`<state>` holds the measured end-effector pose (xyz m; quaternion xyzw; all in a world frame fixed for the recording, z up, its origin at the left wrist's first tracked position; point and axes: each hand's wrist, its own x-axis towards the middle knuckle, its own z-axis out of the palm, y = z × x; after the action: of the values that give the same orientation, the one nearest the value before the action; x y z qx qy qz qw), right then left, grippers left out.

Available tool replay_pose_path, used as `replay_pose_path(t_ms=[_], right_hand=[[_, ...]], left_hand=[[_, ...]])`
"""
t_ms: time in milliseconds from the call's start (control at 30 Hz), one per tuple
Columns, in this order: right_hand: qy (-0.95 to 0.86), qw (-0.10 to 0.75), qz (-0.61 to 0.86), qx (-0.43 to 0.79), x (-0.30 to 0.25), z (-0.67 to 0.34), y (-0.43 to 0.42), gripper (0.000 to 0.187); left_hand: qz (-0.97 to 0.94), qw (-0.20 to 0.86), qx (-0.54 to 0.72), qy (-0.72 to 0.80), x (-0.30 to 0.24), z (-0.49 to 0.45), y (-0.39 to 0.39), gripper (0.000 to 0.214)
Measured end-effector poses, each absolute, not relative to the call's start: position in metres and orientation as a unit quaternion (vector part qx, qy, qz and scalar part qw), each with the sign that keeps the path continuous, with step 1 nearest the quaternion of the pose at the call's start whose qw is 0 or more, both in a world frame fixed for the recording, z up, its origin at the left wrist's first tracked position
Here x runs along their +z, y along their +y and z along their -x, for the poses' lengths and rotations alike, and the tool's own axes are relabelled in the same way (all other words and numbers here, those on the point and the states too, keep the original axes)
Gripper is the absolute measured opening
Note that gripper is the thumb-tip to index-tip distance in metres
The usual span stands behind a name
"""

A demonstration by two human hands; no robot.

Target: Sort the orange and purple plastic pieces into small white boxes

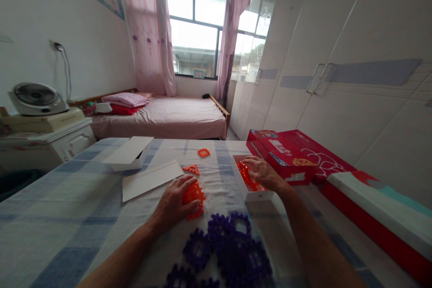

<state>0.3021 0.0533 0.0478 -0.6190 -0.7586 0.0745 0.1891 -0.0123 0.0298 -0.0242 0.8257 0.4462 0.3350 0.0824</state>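
Your left hand (174, 203) curls its grip round the orange cluster (195, 194), pinning it steady on the worktop (67, 216). Your right hand (263, 172) rests in the white box (256, 196) at right, over loose orange pieces (243, 174). Its grip seems half-curled, and you cannot tell if it pinches one.

Matt plastic orange pieces (194, 194), checked woven cloth (67, 198), glossy red cardboard box (286, 153)

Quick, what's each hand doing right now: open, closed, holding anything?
Left hand: closed around the orange block.
Right hand: in the white box, fingers on orange pieces; grip cannot be told.
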Motion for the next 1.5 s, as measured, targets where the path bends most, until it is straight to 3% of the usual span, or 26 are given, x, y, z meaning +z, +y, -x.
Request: replay_pose_path(t_ms=[133, 533, 800, 1033, 1167, 1367, 1500], right_hand=[[-0.767, 0.146, 0.617, 0.093, 0.05, -0.298, 0.051, 0.017], [-0.698, 0.113, 0.706, -0.03, 0.04, -0.281, 0.049, 0.026], [-0.677, 0.069, 0.733, 0.006, 0.072, -0.305, 0.041, 0.022], [-0.683, 0.051, 0.729, 0.005, 0.067, -0.288, 0.039, 0.028], [-0.707, 0.031, 0.705, 0.037, 0.062, -0.28, 0.038, 0.017], [-0.709, 0.09, 0.699, -0.013, 0.055, -0.279, 0.043, 0.026], [-0.723, 0.1, 0.683, -0.017, 0.05, -0.281, 0.043, 0.023]], left_hand=[[-0.828, 0.085, 0.328, 0.446, -0.026, 0.013, 0.03, 0.052], [-0.83, 0.08, 0.324, 0.447, -0.024, 0.013, 0.03, 0.052], [-0.826, 0.08, 0.329, 0.451, -0.024, 0.013, 0.029, 0.051], [-0.829, 0.077, 0.323, 0.451, -0.025, 0.013, 0.03, 0.052], [-0.825, 0.072, 0.335, 0.449, -0.024, 0.013, 0.03, 0.051], [-0.828, 0.081, 0.325, 0.449, -0.025, 0.014, 0.029, 0.051], [-0.829, 0.081, 0.321, 0.451, -0.026, 0.014, 0.03, 0.052]])
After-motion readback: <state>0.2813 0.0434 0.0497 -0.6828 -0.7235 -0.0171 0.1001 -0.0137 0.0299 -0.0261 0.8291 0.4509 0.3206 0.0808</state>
